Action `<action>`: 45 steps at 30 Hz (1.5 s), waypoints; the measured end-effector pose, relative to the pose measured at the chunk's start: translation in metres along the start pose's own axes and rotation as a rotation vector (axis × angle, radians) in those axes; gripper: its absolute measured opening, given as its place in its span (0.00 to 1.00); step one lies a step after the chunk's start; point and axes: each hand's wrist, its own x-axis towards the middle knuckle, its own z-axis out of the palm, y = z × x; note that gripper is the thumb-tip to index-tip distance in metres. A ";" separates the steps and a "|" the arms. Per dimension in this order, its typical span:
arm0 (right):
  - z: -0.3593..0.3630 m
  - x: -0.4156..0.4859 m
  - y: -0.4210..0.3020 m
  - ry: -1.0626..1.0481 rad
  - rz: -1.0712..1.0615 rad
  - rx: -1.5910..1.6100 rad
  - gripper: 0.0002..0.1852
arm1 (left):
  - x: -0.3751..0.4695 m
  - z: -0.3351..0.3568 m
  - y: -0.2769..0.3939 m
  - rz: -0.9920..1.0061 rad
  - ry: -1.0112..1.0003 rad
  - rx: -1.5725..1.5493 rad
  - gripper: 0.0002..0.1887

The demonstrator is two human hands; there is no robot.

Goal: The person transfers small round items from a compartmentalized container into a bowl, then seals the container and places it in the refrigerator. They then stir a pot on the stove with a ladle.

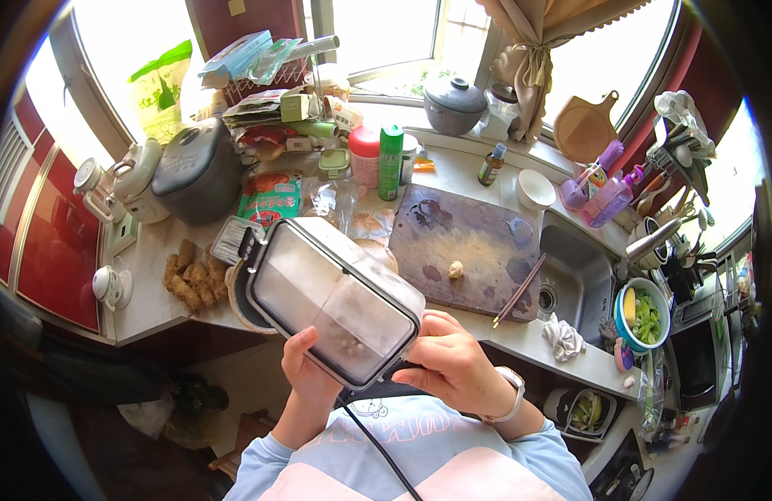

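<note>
A clear plastic storage box (336,300) with a transparent, clouded lid and black edge clips is held tilted in front of my chest. Inside, pale small pieces show dimly through the lid. My left hand (311,360) grips its near left side, thumb on the rim. My right hand (452,360), with a white wristwatch, has its curled fingers on the lower right end, beside a black clip. Beyond the box lies a dark wooden chopping board (467,232). On it are a small pale yellowish lump (455,270) and a pair of chopsticks (521,289) across the right edge.
Left on the counter lie knobbly brown roots (195,275) resembling ginger, beside a round vessel (240,300) partly hidden by the box. A steel sink (577,282) adjoins the board; a colander (662,338) holds greens and corn. A green spray can (391,163) stands behind.
</note>
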 end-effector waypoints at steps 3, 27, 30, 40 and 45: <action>0.000 0.000 0.004 0.000 0.090 0.112 0.11 | 0.000 -0.003 0.001 0.049 -0.021 0.063 0.35; 0.012 0.005 -0.001 -0.009 0.094 0.345 0.11 | -0.008 -0.019 -0.005 0.152 -0.003 0.098 0.37; 0.012 0.007 -0.001 0.030 0.083 0.294 0.11 | -0.009 -0.013 -0.005 0.127 0.017 0.066 0.37; 0.018 0.008 0.008 0.360 0.039 -0.079 0.31 | -0.004 -0.001 0.000 0.054 0.098 -0.054 0.34; 0.021 0.009 0.025 0.405 -0.043 -0.028 0.62 | -0.007 0.006 0.003 -0.063 0.146 0.072 0.33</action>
